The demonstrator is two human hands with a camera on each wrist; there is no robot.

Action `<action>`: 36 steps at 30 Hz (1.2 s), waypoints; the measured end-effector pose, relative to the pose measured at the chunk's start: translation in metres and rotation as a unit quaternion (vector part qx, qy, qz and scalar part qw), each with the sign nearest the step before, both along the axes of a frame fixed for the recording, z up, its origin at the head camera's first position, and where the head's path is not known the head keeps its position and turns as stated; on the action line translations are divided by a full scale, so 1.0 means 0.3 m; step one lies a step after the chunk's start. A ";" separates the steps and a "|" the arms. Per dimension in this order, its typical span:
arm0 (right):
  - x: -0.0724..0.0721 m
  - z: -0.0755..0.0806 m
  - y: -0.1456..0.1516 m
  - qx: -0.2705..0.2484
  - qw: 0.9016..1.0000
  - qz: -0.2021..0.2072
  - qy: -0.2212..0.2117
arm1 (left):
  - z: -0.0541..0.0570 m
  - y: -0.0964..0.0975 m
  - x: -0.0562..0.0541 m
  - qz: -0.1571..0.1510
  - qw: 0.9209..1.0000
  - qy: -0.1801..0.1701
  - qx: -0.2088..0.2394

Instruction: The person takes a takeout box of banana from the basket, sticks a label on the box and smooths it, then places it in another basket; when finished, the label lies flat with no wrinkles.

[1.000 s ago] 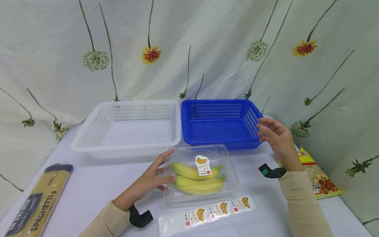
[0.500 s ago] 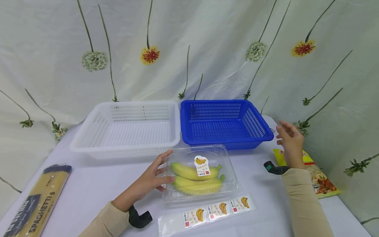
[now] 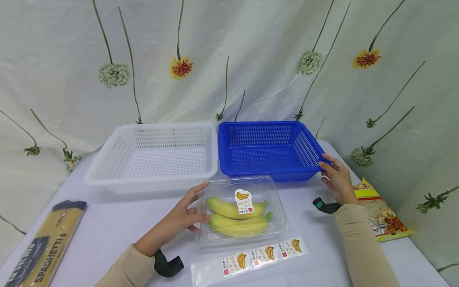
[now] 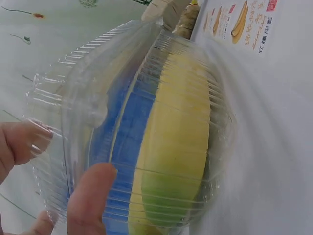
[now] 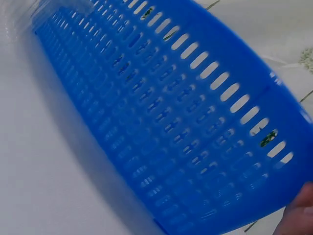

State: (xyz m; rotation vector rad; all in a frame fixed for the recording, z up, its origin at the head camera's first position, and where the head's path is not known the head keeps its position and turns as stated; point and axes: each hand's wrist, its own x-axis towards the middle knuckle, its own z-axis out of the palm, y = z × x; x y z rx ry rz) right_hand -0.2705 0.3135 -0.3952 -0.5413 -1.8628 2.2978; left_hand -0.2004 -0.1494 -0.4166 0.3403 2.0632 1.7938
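On the left side of a clear plastic clamshell box [image 3: 258, 185], my left hand [image 3: 179, 217] holds the edge with thumb in front and fingers behind. Inside lie two bananas [image 3: 222, 225], and a banana sticker [image 3: 245, 201] is on the lid. The left wrist view shows the thumb [image 4: 93, 196] against the ribbed clear wall. My right hand [image 3: 338, 179] grips the right front corner of the blue basket [image 3: 269, 175], fingertips at the rim. Only part of that hand [image 5: 298, 215] enters the right wrist view, at the basket's corner.
A white basket [image 3: 154, 181] stands left of the blue one. A strip of banana stickers [image 3: 251, 259] lies in front of the box. A spaghetti pack [image 3: 50, 243] is at the left, and a yellow-edged food bag [image 3: 385, 217] at the right. A flowered cloth hangs behind.
My right hand first moved right, away from the blue basket's side, then came back left to its front corner. The left hand and the clamshell box have stayed put.
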 end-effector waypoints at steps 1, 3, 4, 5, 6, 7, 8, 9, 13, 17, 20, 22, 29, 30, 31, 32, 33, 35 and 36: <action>-0.003 -0.004 0.000 -0.001 1.000 0.002 -0.003 | 0.002 0.001 0.001 0.003 1.000 -0.002 0.001; -0.006 -0.011 -0.001 0.000 1.000 0.002 -0.003 | 0.005 0.003 0.004 0.009 1.000 -0.006 0.002; -0.008 -0.012 -0.001 -0.001 1.000 0.003 -0.001 | 0.007 0.004 0.006 0.012 1.000 -0.009 0.002; -0.008 -0.014 -0.002 -0.001 1.000 0.004 0.001 | 0.010 0.003 0.007 0.015 1.000 -0.011 0.001; -0.009 -0.015 -0.003 0.000 1.000 0.004 0.000 | 0.013 0.003 0.009 0.017 1.000 -0.013 0.001; -0.009 -0.016 -0.003 0.001 1.000 0.005 0.000 | 0.016 0.002 0.011 0.018 1.000 -0.013 -0.001; -0.010 -0.016 -0.004 0.002 1.000 0.006 0.000 | 0.019 0.001 0.014 0.019 1.000 -0.013 -0.003; -0.010 -0.017 -0.005 0.004 1.000 0.007 -0.001 | 0.023 0.001 0.017 0.019 1.000 -0.012 -0.005; -0.009 -0.019 -0.011 0.008 1.000 0.003 -0.005 | 0.049 -0.002 0.035 0.011 1.000 -0.004 -0.010; -0.006 -0.016 -0.016 0.005 1.000 -0.002 -0.003 | 0.079 -0.001 0.051 0.007 1.000 0.001 -0.014; -0.006 -0.015 -0.016 0.007 1.000 -0.003 0.004 | 0.107 0.003 0.061 0.006 1.000 0.004 -0.019; -0.005 -0.016 -0.016 0.004 1.000 -0.003 0.010 | 0.129 0.003 0.066 0.001 1.000 0.007 -0.021; -0.006 -0.023 -0.015 -0.008 1.000 -0.007 0.021 | 0.207 -0.005 0.065 -0.019 0.999 0.023 -0.025; -0.007 -0.024 -0.014 -0.012 1.000 -0.006 0.023 | 0.218 -0.006 0.063 -0.019 0.999 0.026 -0.026; -0.007 -0.024 -0.014 -0.014 1.000 -0.005 0.024 | 0.229 -0.006 0.060 -0.020 0.999 0.030 -0.029; -0.007 -0.025 -0.013 -0.014 1.000 -0.006 0.025 | 0.240 -0.006 0.056 -0.021 0.999 0.035 -0.031; -0.007 -0.026 -0.012 -0.014 1.000 -0.006 0.025 | 0.251 -0.005 0.052 -0.022 0.998 0.040 -0.033; -0.007 -0.027 -0.009 -0.017 0.999 -0.004 0.027 | 0.272 -0.003 0.040 -0.023 0.998 0.048 -0.037; -0.008 -0.027 -0.009 -0.018 0.999 -0.003 0.028 | 0.283 -0.003 0.033 -0.024 0.998 0.052 -0.037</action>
